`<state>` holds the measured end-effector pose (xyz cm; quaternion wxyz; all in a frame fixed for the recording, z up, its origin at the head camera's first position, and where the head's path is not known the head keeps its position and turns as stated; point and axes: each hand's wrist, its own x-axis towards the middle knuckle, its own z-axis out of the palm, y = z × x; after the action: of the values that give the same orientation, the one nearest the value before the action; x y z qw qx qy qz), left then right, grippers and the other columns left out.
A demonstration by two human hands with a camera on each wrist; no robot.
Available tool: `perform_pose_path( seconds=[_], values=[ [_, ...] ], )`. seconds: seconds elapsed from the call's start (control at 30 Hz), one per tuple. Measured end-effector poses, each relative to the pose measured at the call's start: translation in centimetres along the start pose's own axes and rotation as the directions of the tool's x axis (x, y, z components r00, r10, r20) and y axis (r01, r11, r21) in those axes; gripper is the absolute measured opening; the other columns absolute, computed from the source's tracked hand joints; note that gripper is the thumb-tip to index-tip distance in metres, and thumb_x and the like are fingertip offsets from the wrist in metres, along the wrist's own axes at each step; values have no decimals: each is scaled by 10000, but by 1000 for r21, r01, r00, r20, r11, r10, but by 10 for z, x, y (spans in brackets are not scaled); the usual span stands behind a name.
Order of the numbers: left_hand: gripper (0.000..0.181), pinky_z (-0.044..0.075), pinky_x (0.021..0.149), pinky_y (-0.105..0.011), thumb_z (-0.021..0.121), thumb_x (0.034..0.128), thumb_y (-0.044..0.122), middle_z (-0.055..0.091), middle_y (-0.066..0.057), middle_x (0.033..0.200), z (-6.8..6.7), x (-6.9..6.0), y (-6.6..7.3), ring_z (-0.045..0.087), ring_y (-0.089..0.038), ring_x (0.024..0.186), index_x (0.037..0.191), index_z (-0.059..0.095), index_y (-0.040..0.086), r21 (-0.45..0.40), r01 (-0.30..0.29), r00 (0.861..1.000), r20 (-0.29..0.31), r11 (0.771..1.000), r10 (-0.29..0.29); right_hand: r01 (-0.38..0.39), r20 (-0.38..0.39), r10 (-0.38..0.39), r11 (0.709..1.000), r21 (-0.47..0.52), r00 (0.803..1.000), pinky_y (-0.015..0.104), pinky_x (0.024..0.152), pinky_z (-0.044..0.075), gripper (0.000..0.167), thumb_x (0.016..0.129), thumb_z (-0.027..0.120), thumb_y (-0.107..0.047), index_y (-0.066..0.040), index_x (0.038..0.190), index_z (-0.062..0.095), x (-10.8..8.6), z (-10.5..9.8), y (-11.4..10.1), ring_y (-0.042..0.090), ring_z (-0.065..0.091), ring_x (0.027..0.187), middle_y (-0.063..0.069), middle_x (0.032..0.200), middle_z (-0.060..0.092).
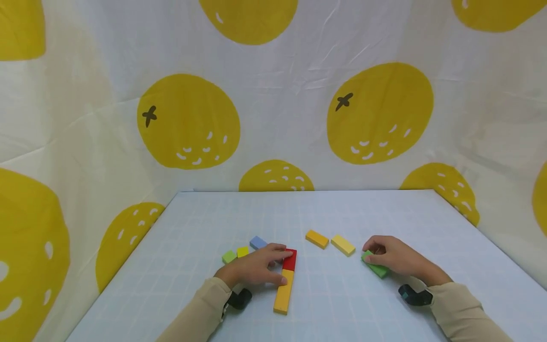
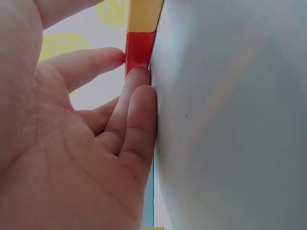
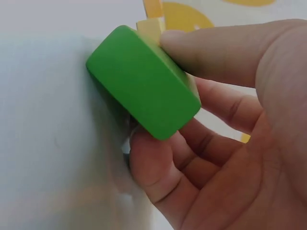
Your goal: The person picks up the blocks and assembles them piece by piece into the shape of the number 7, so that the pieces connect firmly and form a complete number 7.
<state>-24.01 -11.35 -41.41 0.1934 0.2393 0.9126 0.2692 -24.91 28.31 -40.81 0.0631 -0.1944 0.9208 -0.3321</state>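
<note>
In the head view the left hand (image 1: 256,266) rests with spread, relaxed fingers on a red block (image 1: 289,260) and an orange block (image 1: 284,292), which lie end to end in a line. The left wrist view shows fingertips touching the side of the red block (image 2: 139,50). At the right, the right hand (image 1: 399,259) pinches a green block (image 1: 376,266) between thumb and fingers, low at the table. In the right wrist view the green block (image 3: 144,81) is tilted, with the thumb on its upper edge.
Behind the left hand lie a blue block (image 1: 258,242), a yellow block (image 1: 242,251) and a light green block (image 1: 229,257). Between the hands, farther back, are an orange block (image 1: 317,239) and a pale yellow block (image 1: 343,245). A patterned curtain stands behind the table (image 1: 325,209).
</note>
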Motion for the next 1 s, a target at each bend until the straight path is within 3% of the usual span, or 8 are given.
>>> perform_pose_path(
  seconds=[0.13, 0.27, 0.43, 0.67, 0.9, 1.0],
  values=[
    [676, 534, 942, -391, 798, 833, 446, 321, 86, 1541, 3, -2, 1, 527, -157, 1191, 1448, 522, 398, -49, 17, 1000, -20, 999, -18, -33, -23, 33, 999, 8, 999, 292, 717, 474, 257, 910, 743, -316, -128, 1076, 685, 0, 2, 1, 187, 544, 866, -5, 939, 623],
    [665, 527, 951, -405, 804, 826, 458, 305, 126, 1526, 5, -7, 3, 524, -166, 1203, 1430, 526, 426, -83, 31, 999, -36, 996, -34, -75, -59, 80, 994, 85, 995, 298, 706, 494, 274, 930, 722, -320, -117, 1109, 684, 2, 2, 0, 204, 559, 880, 22, 981, 637],
    [659, 525, 947, -384, 784, 832, 496, 304, 167, 1516, 5, -9, 2, 528, -149, 1202, 1432, 516, 441, -49, 0, 999, -51, 999, -2, -105, -110, 132, 970, 220, 985, 311, 672, 523, 336, 945, 705, -338, -94, 1175, 670, 5, 1, -3, 224, 564, 859, 64, 1032, 643],
    [616, 499, 983, -427, 746, 859, 525, 369, 178, 1484, 4, -9, 2, 490, -119, 1211, 1424, 558, 370, 44, -39, 999, -36, 998, 41, -104, -120, 158, 924, 369, 980, 362, 668, 575, 409, 944, 705, -360, -58, 1212, 646, 14, 9, -9, 248, 566, 903, 113, 1159, 630],
    [613, 481, 1008, -459, 743, 846, 558, 382, 214, 1462, 9, -12, -1, 465, -118, 1237, 1411, 563, 399, 9, -22, 999, -36, 1000, 22, -93, -120, 158, 901, 424, 980, 379, 711, 590, 375, 968, 680, -313, -46, 1227, 638, 29, 12, -17, 271, 576, 946, 140, 1220, 597],
    [646, 454, 1039, -474, 729, 846, 585, 359, 210, 1492, 7, -14, -3, 442, -131, 1279, 1434, 538, 397, 26, -57, 998, -27, 998, 58, -93, -104, 152, 898, 430, 983, 360, 748, 578, 350, 994, 638, -279, -45, 1254, 626, 38, 11, -23, 262, 581, 970, 138, 1235, 595]
  ],
)
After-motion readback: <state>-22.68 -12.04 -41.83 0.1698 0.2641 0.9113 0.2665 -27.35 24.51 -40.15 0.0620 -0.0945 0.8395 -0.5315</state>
